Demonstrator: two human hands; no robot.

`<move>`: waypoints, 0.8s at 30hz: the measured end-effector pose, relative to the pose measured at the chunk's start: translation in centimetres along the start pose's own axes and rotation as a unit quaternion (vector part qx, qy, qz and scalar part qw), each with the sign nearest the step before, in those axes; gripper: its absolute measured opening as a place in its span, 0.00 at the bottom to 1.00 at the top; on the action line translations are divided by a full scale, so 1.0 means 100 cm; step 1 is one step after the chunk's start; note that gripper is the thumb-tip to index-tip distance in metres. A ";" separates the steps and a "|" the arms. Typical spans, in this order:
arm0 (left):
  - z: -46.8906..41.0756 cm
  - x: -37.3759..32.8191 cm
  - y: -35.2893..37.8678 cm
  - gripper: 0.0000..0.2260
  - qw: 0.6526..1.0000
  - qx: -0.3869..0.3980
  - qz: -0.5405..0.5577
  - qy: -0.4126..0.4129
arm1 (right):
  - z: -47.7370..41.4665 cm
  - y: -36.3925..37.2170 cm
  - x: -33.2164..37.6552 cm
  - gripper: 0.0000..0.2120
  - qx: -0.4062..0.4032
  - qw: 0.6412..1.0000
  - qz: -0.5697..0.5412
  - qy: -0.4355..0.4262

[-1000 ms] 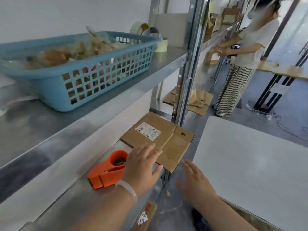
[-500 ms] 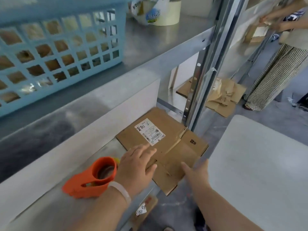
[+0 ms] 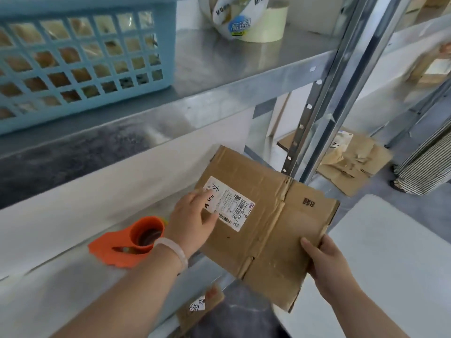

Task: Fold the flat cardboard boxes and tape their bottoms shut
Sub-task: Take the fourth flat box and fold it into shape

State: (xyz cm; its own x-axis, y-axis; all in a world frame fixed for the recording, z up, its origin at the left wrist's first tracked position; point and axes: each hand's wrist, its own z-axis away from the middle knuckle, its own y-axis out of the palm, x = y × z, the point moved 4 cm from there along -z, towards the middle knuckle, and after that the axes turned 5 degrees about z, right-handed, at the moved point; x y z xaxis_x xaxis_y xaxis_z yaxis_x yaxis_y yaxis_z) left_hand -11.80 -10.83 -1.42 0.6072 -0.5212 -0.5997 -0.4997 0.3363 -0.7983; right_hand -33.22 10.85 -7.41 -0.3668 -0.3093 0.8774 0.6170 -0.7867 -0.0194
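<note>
A flat cardboard box (image 3: 263,230) with a white shipping label juts out over the front edge of the lower metal shelf (image 3: 61,289). My left hand (image 3: 192,223) lies on top of its left part, fingers and thumb touching the label. At the box's overhanging right edge, my right hand (image 3: 327,262) grips with the thumb on top and the fingers hidden beneath. Just left of my left wrist, an orange tape dispenser (image 3: 129,242) sits on the same shelf.
On the upper shelf stand a blue basket (image 3: 85,57) and tape rolls (image 3: 246,20). A metal upright (image 3: 324,93) rises behind the box. More flattened cardboard (image 3: 353,162) lies beyond it. A white table (image 3: 390,252) is at right, a person in striped trousers (image 3: 427,167) further off.
The box has slid toward me, out over the shelf edge. My right hand went from reaching to gripping its right edge. My left hand moved up onto the label.
</note>
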 end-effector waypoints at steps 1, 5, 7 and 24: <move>0.001 0.000 -0.005 0.28 0.999 -0.019 0.027 -0.022 | 0.003 -0.005 0.010 0.12 0.014 1.000 0.007 -0.017; 0.016 -0.001 -0.034 0.33 0.980 -0.125 0.122 -0.097 | 0.013 -0.007 0.055 0.20 0.087 0.989 0.062 -0.100; 0.029 0.000 -0.053 0.24 0.960 -0.162 0.205 -0.097 | 0.020 0.005 0.074 0.17 0.130 0.979 0.078 -0.137; 0.272 0.169 -0.192 0.08 0.843 -0.391 0.323 -0.179 | 0.143 0.260 0.042 0.12 0.361 0.856 0.278 -0.244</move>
State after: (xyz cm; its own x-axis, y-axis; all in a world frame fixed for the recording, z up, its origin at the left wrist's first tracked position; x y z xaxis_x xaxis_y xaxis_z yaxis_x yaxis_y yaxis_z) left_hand 24.86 -4.81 2.28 0.1296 -0.1114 -0.9853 -0.9670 -0.2340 -0.1007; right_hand -8.80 -3.25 2.59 0.3496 -0.1309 0.9277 0.9357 -0.0005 -0.3527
